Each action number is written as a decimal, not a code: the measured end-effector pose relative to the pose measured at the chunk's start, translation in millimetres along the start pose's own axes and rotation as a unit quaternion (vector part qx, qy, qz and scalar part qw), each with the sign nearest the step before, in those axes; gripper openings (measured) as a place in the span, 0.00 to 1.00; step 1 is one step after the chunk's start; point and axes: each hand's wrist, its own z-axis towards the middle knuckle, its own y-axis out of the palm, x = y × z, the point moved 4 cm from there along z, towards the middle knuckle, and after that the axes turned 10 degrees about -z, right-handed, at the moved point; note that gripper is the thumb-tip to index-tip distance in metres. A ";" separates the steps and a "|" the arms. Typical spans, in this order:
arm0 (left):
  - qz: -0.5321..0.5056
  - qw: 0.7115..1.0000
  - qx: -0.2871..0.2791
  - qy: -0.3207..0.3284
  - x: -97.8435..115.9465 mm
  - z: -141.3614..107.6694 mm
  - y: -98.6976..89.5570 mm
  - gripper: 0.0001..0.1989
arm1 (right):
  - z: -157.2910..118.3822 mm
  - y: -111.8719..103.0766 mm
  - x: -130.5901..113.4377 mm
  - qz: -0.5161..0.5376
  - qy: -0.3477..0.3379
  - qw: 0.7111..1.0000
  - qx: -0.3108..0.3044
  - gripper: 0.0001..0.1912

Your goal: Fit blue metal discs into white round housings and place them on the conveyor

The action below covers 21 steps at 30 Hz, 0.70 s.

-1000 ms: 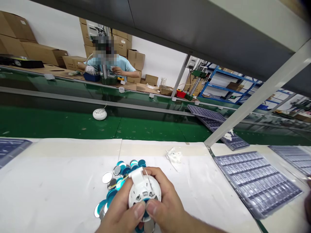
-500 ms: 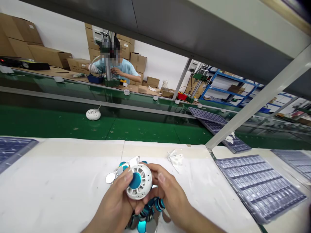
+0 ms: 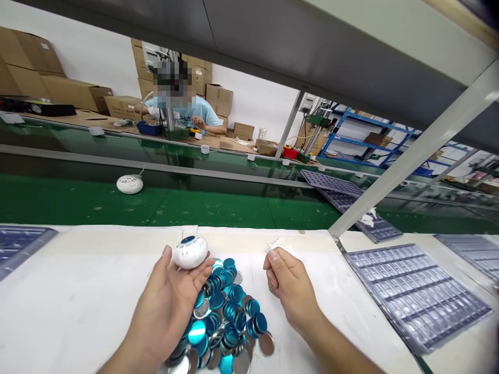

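From where I stand, the left hand (image 3: 166,306) is well open, palm up, with the white pod (image 3: 191,253) resting on its fingers above the counter (image 3: 78,291). A blue disc (image 3: 187,239) sits in the top of the pod. The right hand (image 3: 290,285) is closed, thumb and forefinger pressed together and the other fingers curled; whether anything is pinched there I cannot tell. A crumpled white scrap (image 3: 279,242) shows just beyond its fingertips.

Between the hands lies a heap of discs (image 3: 224,311), blue and silver, some overlapping or on edge. A clear tray (image 3: 417,291) with rows of pockets lies to the right, and part of another tray (image 3: 23,244) shows at the left edge.

Farther off, a second white pod (image 3: 130,184) sits on the green belt (image 3: 202,205). Beyond it a person (image 3: 202,111) in a light blue shirt works behind a bench machine (image 3: 170,119), a blue bin (image 3: 150,128) beside it. The shirt carries dark capitals, partly hidden, perhaps "EHGS". The cartons (image 3: 220,99) behind have small labels and print, too small to read.
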 end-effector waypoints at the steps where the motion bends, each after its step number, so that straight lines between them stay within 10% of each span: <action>1: -0.007 1.000 0.001 -0.005 -0.5 0.1 0.7 0.21 | 0.0 0.7 0.3 -0.005 0.001 1.000 -0.002 0.26; 21: 0.002 0.998 -0.054 -0.041 -2.3 -5.9 -2.0 0.19 | 4.2 -5.6 3.4 -0.130 -0.034 0.991 -0.006 0.20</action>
